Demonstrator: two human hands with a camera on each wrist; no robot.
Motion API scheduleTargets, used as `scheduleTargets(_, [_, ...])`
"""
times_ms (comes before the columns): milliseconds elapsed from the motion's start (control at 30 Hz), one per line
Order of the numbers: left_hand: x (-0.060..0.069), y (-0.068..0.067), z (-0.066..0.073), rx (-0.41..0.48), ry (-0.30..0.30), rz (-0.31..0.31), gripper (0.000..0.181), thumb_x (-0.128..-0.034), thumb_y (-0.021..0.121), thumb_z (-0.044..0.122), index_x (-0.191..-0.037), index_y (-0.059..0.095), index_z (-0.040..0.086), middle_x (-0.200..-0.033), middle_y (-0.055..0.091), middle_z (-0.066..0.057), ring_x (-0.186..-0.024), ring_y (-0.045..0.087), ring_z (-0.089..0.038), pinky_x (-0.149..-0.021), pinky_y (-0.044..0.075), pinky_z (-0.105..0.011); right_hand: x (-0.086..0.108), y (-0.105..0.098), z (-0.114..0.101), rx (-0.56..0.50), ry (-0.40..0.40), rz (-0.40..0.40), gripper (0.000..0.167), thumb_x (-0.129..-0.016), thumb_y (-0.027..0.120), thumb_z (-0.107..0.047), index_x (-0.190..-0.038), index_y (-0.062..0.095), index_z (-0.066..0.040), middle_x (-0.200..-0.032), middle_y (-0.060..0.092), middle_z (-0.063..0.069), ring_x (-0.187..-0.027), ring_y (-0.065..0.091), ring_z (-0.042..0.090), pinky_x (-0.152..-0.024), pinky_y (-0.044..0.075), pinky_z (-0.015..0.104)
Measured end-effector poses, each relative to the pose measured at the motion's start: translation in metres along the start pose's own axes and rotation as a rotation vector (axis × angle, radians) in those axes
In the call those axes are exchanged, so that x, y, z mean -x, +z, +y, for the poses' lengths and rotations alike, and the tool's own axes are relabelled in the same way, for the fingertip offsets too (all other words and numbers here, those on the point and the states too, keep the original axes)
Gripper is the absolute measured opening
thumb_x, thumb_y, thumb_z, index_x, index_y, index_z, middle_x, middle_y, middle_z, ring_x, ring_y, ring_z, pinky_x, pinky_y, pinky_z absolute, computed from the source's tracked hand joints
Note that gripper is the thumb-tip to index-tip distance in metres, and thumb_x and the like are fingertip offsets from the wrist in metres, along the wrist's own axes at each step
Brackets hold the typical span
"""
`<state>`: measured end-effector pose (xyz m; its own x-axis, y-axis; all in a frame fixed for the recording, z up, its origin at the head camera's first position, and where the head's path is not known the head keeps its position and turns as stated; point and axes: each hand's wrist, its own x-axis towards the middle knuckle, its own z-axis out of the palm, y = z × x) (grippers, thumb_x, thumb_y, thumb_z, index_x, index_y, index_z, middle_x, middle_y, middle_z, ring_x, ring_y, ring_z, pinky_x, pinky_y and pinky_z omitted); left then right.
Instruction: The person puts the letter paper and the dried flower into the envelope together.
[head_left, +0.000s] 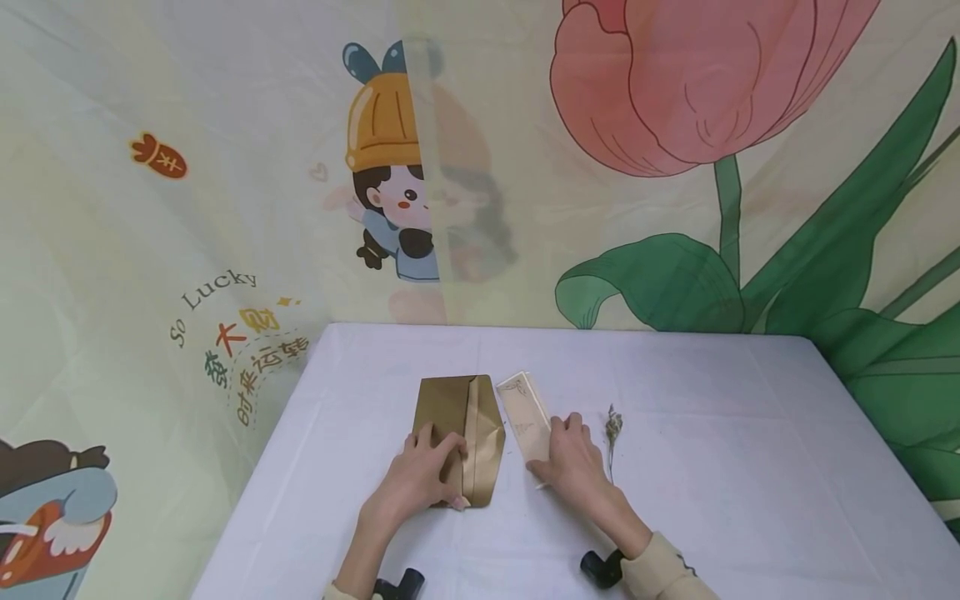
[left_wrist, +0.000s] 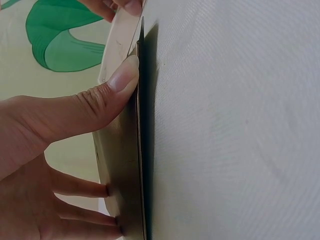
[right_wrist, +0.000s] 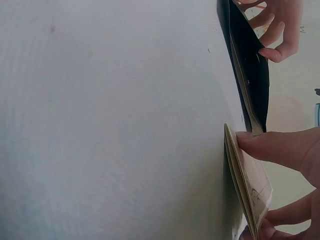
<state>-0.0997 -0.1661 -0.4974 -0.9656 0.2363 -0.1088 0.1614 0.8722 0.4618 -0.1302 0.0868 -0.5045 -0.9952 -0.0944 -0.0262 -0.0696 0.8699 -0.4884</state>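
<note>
Beige right cuff (head_left: 660,571) and a black wrist-worn device (head_left: 602,570) beside it come nearest the camera, on the near right of the gold envelope (head_left: 448,408). On the envelope itself rests the left hand (head_left: 423,471), thumb at its near edge, fingers spread apart from it over the face. Right of the envelope, the right hand (head_left: 576,461) is clamped on a slim cream card (head_left: 527,417), thumb and fingers at its opposite long edges. This card, layered at the edge and printed with fine ornament, slants just beside the envelope. Farther right of the envelope lies a dried flower sprig (head_left: 613,423). White cloth covers the desk (head_left: 735,450) beneath the envelope; beyond it hangs a backdrop printed with a pink tulip (head_left: 705,83).
</note>
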Motion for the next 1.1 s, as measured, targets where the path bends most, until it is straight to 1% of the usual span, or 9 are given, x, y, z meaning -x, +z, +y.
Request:
scheduleTargets(100, [0.0000, 0.0000, 0.0000, -0.001, -0.004, -0.001, 0.067, -0.0621, 0.096, 0.039, -0.117, 0.059, 0.030, -0.152, 0.037, -0.035, -0.131, 0.043, -0.062, -0.088, 0.049, -0.070, 0.0008, -0.0006, 0.0006, -0.026, -0.007, -0.009, 0.066, -0.074, 0.092, -0.023, -0.121, 0.060, 0.009, -0.101, 0.050, 0.017, -0.078, 0.053, 0.023, -0.058, 0.050, 0.037])
scheduleTargets(200, [-0.0003, 0.0000, 0.0005, -0.002, -0.011, -0.003, 0.067, -0.0619, 0.097, 0.039, -0.117, 0.060, 0.030, -0.152, 0.037, -0.034, -0.131, 0.043, -0.062, -0.088, 0.049, -0.070, 0.0008, 0.0000, 0.0002, -0.048, -0.002, -0.019, 0.066, -0.079, 0.089, -0.020, -0.129, 0.058, 0.009, -0.103, 0.052, 0.017, -0.077, 0.057, 0.022, -0.058, 0.052, 0.036])
scheduleTargets(333, [-0.0006, -0.0007, 0.0015, -0.004, -0.013, -0.003, 0.067, -0.0622, 0.097, 0.039, -0.117, 0.060, 0.030, -0.152, 0.037, -0.034, -0.130, 0.044, -0.061, -0.088, 0.049, -0.070, -0.0011, 0.0001, -0.0013, -0.073, 0.026, -0.017, 0.064, -0.084, 0.083, -0.014, -0.137, 0.055, 0.007, -0.109, 0.058, 0.020, -0.081, 0.063, 0.024, -0.060, 0.054, 0.035])
scheduleTargets(467, [0.0001, -0.0019, 0.0022, -0.002, -0.010, -0.001, 0.067, -0.0625, 0.097, 0.038, -0.118, 0.060, 0.030, -0.152, 0.038, -0.034, -0.130, 0.044, -0.061, -0.089, 0.049, -0.070, -0.0025, -0.0016, -0.0002, -0.129, 0.026, 0.008, 0.051, -0.087, 0.076, -0.010, -0.133, 0.059, 0.004, -0.109, 0.066, 0.018, -0.086, 0.067, 0.026, -0.064, 0.055, 0.038])
scheduleTargets(567, [0.0005, -0.0026, 0.0027, -0.001, -0.008, 0.002, 0.067, -0.0625, 0.097, 0.038, -0.117, 0.060, 0.029, -0.151, 0.038, -0.034, -0.130, 0.044, -0.062, -0.089, 0.049, -0.070, -0.0027, -0.0030, 0.0013, -0.193, 0.004, 0.018, 0.041, -0.089, 0.071, -0.007, -0.128, 0.061, 0.002, -0.098, 0.071, 0.014, -0.078, 0.067, 0.022, -0.060, 0.053, 0.035])
scheduleTargets(667, [0.0008, -0.0027, 0.0029, 0.002, -0.008, 0.003, 0.066, -0.0626, 0.097, 0.038, -0.117, 0.060, 0.029, -0.152, 0.038, -0.034, -0.131, 0.043, -0.062, -0.089, 0.049, -0.071, -0.0025, -0.0044, 0.0017, -0.281, 0.000, -0.013, 0.035, -0.090, 0.066, -0.004, -0.124, 0.061, 0.003, -0.086, 0.070, 0.009, -0.066, 0.063, 0.015, -0.053, 0.050, 0.029])
scheduleTargets(767, [0.0009, -0.0020, 0.0026, 0.006, -0.010, 0.001, 0.065, -0.0633, 0.097, 0.037, -0.116, 0.060, 0.029, -0.152, 0.037, -0.035, -0.131, 0.042, -0.063, -0.089, 0.048, -0.072, -0.0020, -0.0067, 0.0004, -0.377, 0.010, -0.060, 0.033, -0.091, 0.063, -0.003, -0.123, 0.060, 0.006, -0.082, 0.067, 0.008, -0.061, 0.062, 0.013, -0.051, 0.050, 0.027])
scheduleTargets(900, [0.0007, -0.0011, 0.0021, 0.009, -0.007, -0.001, 0.065, -0.0639, 0.097, 0.037, -0.116, 0.060, 0.029, -0.152, 0.036, -0.035, -0.132, 0.042, -0.063, -0.088, 0.048, -0.072, -0.0015, -0.0090, -0.0013, -0.456, 0.024, -0.095, 0.032, -0.091, 0.063, -0.002, -0.121, 0.061, 0.008, -0.084, 0.067, 0.009, -0.067, 0.065, 0.014, -0.056, 0.054, 0.028])
scheduleTargets(1100, [-0.0009, -0.0004, 0.0002, -0.003, 0.004, 0.010, 0.066, -0.0636, 0.096, 0.038, -0.118, 0.059, 0.028, -0.152, 0.037, -0.035, -0.131, 0.042, -0.063, -0.088, 0.048, -0.072, -0.0021, -0.0094, -0.0008, -0.517, 0.058, -0.128, 0.034, -0.090, 0.065, -0.004, -0.122, 0.063, 0.006, -0.088, 0.068, 0.010, -0.074, 0.068, 0.017, -0.062, 0.057, 0.032])
